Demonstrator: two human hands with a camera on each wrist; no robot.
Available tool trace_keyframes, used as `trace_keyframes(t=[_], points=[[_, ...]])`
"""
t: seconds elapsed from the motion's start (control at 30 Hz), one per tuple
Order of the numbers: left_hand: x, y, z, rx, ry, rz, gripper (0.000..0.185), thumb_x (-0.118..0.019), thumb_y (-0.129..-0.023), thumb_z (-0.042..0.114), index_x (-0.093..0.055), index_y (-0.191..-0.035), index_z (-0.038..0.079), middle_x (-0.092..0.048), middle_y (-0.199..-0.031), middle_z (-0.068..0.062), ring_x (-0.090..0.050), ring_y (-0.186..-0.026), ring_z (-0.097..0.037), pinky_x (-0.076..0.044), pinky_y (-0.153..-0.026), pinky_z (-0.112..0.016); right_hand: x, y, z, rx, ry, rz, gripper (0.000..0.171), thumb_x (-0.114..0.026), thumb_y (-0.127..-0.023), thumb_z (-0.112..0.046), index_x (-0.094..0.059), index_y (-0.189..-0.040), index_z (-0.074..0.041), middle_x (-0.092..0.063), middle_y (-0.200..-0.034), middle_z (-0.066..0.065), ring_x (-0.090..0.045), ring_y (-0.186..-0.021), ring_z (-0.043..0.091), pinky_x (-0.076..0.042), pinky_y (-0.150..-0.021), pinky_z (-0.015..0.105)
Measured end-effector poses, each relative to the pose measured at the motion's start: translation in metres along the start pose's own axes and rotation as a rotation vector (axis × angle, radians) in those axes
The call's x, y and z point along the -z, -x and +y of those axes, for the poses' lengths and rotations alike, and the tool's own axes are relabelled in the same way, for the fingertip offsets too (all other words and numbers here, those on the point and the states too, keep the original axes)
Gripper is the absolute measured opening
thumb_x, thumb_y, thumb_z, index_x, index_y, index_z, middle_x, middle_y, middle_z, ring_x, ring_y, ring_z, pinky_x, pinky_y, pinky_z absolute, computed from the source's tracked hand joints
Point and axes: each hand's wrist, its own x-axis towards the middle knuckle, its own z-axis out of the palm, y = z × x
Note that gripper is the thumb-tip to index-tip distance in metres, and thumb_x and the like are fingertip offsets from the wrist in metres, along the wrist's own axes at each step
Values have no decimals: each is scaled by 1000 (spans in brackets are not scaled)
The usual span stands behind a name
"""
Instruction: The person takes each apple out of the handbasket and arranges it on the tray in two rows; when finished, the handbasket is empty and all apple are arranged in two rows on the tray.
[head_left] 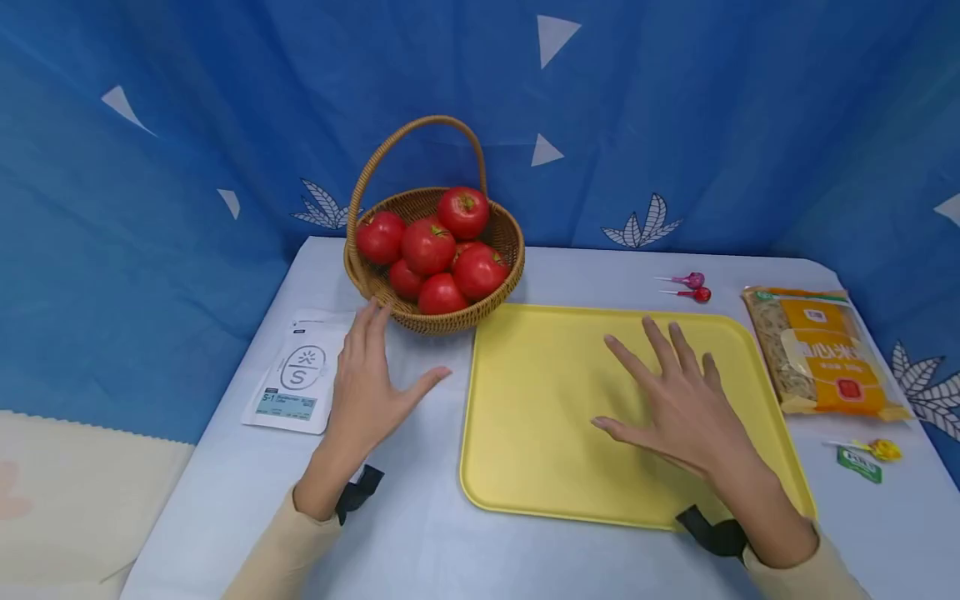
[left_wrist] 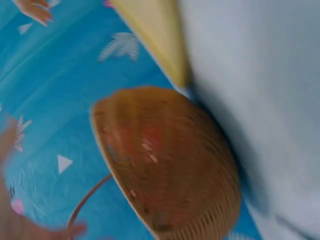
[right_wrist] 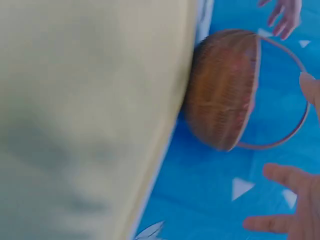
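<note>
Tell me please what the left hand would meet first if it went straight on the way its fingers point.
Probably the basket: in the head view, the left hand points toward its near side. Depth is unclear, so the hand might pass over it instead.

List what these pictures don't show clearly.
Inside of the basket, head view: mostly hidden by the red fruit.
White pouch, head view: label print too small, right edge partly behind the left hand.
Red fruit, left wrist view: only blurred patches.
Right hand, right wrist view: cut off by the right edge.
</note>
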Motion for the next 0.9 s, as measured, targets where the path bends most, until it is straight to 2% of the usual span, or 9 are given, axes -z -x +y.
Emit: trace_keyframes(t=[0.1, 0.17, 0.37, 0.47, 0.6, 0.67, 0.9], points=[[-1, -15, -1, 88, 161, 84, 110, -82, -75, 47, -19, -154, 4, -20, -158, -17, -22, -146, -31, -31, -114, -58, 9, -31, -9, 104, -77, 33, 96, -71, -72, -69, -36, -152, -30, -25, -159, 18, -33, -139, 49, -36, -95, 76], [-4, -25, -4, 153, 243, 104, 110, -81, -77, 44, -13, -154, 3, -15, -159, -17, -18, -148, -30, -30, -115, -57, 13, -54, -15, 173, -148, 40, 93, -73, -74, -65, -37, -151, -29, -28, -158, 17, -37, -136, 47, -40, -96, 72], [-18, -49, -17, 318, 382, 106, 114, -77, -80, 46, -2, -155, 7, 2, -162, -12, -2, -151, -28, -19, -120, -56, 16, -129, -27, 353, -367, 22, 76, -75, -83, -49, -42, -148, -26, -39, -151, 14, -44, -133, 36, -45, -101, 59], [-27, -55, -24, 371, 440, 98, 112, -76, -81, 46, -2, -155, 7, 2, -161, -12, -8, -150, -31, -26, -119, -54, 12, -163, -31, 411, -450, -9, 71, -76, -84, -42, -46, -145, -21, -46, -145, 11, -45, -131, 30, -47, -101, 52], [-36, -57, -31, 409, 554, 90, 109, -79, -80, 42, -5, -154, 10, -6, -157, -12, -20, -147, -32, -39, -113, -48, 6, -197, -38, 441, -527, -81, 71, -77, -84, -38, -48, -144, -15, -48, -141, 10, -43, -129, 28, -46, -102, 49], [-40, -56, -33, 408, 595, 88, 109, -80, -79, 41, -6, -153, 12, -10, -155, -11, -22, -146, -31, -40, -112, -47, 2, -209, -42, 438, -543, -113, 71, -77, -83, -38, -48, -144, -14, -49, -140, 12, -43, -128, 28, -46, -102, 49], [-45, -54, -34, 407, 622, 88, 109, -81, -78, 42, -8, -153, 14, -12, -156, -8, -18, -147, -27, -40, -113, -44, -12, -236, -49, 387, -483, -242, 73, -78, -82, -41, -47, -143, -15, -50, -137, 12, -43, -128, 29, -47, -101, 49]])
